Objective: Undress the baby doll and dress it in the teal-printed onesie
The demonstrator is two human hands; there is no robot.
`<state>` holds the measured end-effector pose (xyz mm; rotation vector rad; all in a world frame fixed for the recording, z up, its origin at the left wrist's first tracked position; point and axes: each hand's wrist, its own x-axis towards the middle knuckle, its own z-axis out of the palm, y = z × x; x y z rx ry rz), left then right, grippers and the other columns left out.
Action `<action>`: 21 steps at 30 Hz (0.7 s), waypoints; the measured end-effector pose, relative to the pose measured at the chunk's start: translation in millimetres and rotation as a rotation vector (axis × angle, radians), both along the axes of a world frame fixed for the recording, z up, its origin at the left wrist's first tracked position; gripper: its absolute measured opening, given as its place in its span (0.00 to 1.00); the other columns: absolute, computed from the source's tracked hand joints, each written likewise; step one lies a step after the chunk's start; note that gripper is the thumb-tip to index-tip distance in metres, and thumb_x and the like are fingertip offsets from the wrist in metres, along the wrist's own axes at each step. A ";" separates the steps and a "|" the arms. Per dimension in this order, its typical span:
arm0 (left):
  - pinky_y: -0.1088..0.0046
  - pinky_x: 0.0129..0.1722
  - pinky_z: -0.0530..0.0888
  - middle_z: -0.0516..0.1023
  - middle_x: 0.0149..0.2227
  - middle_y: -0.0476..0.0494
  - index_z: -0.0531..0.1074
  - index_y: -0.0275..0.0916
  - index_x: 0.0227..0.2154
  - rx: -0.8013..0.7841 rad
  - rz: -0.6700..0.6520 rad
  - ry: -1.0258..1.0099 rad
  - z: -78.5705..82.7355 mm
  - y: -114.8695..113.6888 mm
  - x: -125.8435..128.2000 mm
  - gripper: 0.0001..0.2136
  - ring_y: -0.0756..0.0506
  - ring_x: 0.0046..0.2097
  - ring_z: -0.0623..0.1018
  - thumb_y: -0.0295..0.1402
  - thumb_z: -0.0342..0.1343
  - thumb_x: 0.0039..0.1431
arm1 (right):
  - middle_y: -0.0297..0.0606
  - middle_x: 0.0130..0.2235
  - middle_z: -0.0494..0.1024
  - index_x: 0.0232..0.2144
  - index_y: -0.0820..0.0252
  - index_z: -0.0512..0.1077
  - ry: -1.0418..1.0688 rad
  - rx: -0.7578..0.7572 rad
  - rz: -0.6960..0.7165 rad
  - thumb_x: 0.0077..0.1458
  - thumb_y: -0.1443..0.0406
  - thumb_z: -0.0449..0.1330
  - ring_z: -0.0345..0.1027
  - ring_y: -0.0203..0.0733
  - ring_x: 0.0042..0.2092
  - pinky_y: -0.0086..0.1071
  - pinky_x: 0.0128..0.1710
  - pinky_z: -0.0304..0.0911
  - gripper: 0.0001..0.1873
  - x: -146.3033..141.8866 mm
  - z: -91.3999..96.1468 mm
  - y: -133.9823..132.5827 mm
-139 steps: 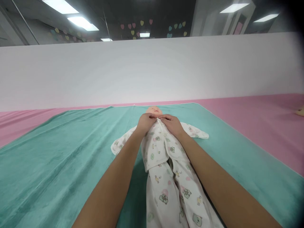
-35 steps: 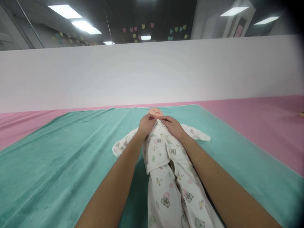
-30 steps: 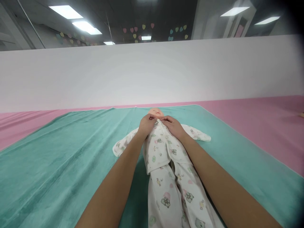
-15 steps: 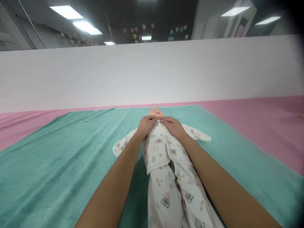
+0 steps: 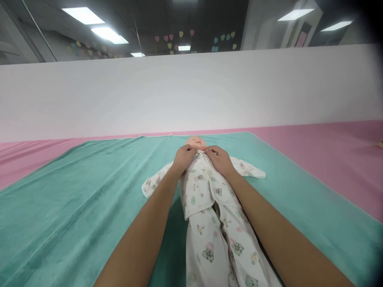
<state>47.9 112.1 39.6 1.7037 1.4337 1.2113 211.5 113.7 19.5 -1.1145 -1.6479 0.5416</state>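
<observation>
A baby doll [image 5: 196,140] lies on its back, its head at the far end. It wears a white printed shirt [image 5: 196,191] with a split front and matching white trousers [image 5: 206,247]. Both sleeves stretch out sideways. My left hand [image 5: 184,158] is at the left side of the collar, fingers curled on the cloth just below the chin. On the right side of the collar, my right hand [image 5: 219,159] has its fingers bent and closed on the cloth too. The undersides of both hands are hidden, and my forearms cover part of the sleeves.
Under the doll spreads a green blanket [image 5: 98,191] with some creases. Pink cloth [image 5: 335,159] shows around its edges. A white wall panel [image 5: 191,91] rises behind, with glass and heart decorations above it. A small pale object [image 5: 380,145] sits at the far right edge.
My fingers have drawn in from lying flatter over the collar to being more bent at its two sides. The right fingers have moved slightly outward. The doll stays in place.
</observation>
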 end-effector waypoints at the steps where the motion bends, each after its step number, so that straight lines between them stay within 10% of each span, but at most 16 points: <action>1: 0.75 0.27 0.62 0.68 0.24 0.51 0.65 0.39 0.21 0.002 -0.002 -0.002 0.2 -0.1 -0.1 0.12 0.50 0.28 0.66 0.42 0.51 0.51 | 0.33 0.40 0.76 0.32 0.55 0.74 -0.002 0.002 -0.002 0.53 0.61 0.50 0.66 0.40 0.44 0.34 0.47 0.58 0.12 0.1 -0.3 0.2; 14: 0.74 0.31 0.65 0.70 0.26 0.50 0.66 0.39 0.21 -0.003 0.013 0.019 5.1 -3.3 1.9 0.12 0.49 0.29 0.68 0.41 0.50 0.52 | 0.34 0.39 0.76 0.30 0.55 0.73 -0.031 -0.007 -0.022 0.54 0.59 0.49 0.66 0.41 0.42 0.35 0.45 0.58 0.13 0.6 -0.6 -0.1; 21: 0.70 0.42 0.68 0.76 0.42 0.46 0.74 0.43 0.39 0.034 -0.091 0.032 6.0 -7.9 2.3 0.13 0.45 0.42 0.73 0.40 0.54 0.51 | 0.34 0.46 0.75 0.40 0.52 0.74 -0.150 0.036 0.128 0.56 0.60 0.49 0.64 0.42 0.49 0.37 0.51 0.55 0.16 -0.1 5.9 -0.7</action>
